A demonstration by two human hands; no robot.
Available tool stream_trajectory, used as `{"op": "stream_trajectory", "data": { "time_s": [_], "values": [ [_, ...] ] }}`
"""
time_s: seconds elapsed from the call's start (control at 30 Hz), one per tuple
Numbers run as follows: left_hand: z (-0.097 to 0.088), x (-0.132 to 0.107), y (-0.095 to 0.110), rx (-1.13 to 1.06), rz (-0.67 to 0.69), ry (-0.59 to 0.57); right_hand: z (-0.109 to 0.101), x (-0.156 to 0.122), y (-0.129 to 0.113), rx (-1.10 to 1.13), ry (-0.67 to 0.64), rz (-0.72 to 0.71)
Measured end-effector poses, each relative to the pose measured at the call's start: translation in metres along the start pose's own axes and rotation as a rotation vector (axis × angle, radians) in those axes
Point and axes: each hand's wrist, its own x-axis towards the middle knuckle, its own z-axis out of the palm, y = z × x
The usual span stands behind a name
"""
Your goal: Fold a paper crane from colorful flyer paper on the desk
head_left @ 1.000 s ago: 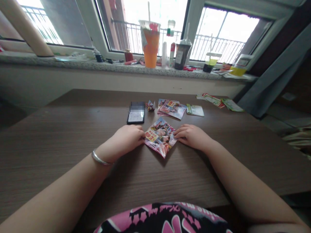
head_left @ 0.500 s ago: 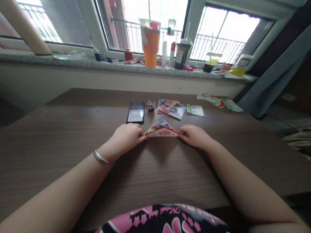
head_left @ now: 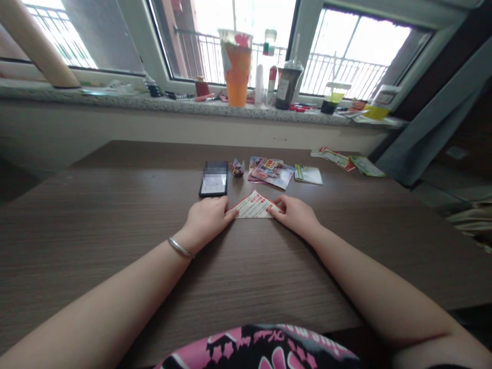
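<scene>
A sheet of printed paper (head_left: 253, 206), folded into a triangle with its point away from me, lies on the table between my hands. Its upper face is pale with lines of text and red marks. My left hand (head_left: 209, 215) pinches the left corner, thumb on top. On the right corner, my right hand (head_left: 295, 212) grips with its thumb over the paper and fingers curled. Just beyond my left hand lies a phone (head_left: 214, 179) with its screen lit. A small folded paper piece (head_left: 237, 168) stands beside the phone.
Colourful printed sheets (head_left: 272, 172) and a small stack of cards (head_left: 308, 175) lie behind the paper. More leaflets (head_left: 367, 166) rest at the table's far right. An orange drink cup (head_left: 236, 72) and a dark cup (head_left: 287, 87) stand on the windowsill (head_left: 172, 103).
The paper's near edge has been folded over to the far point, so its pale side now covers the picture side. My hands have moved slightly closer together.
</scene>
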Motion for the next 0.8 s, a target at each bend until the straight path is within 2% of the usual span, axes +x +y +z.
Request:
{"op": "stream_trajectory", "data": {
  "time_s": [0.3,0.5,0.8],
  "values": [
    [0.000,0.000,-0.001,0.065,0.040,-0.036,-0.001,0.003,0.008,0.008,-0.044,-0.052],
    [0.003,-0.001,0.000,0.059,0.073,0.004,-0.002,0.003,0.012,0.053,-0.032,-0.152],
    [0.008,0.004,-0.004,-0.277,0.081,0.055,0.001,0.006,0.024,0.249,0.058,-0.142]
  ]
}}
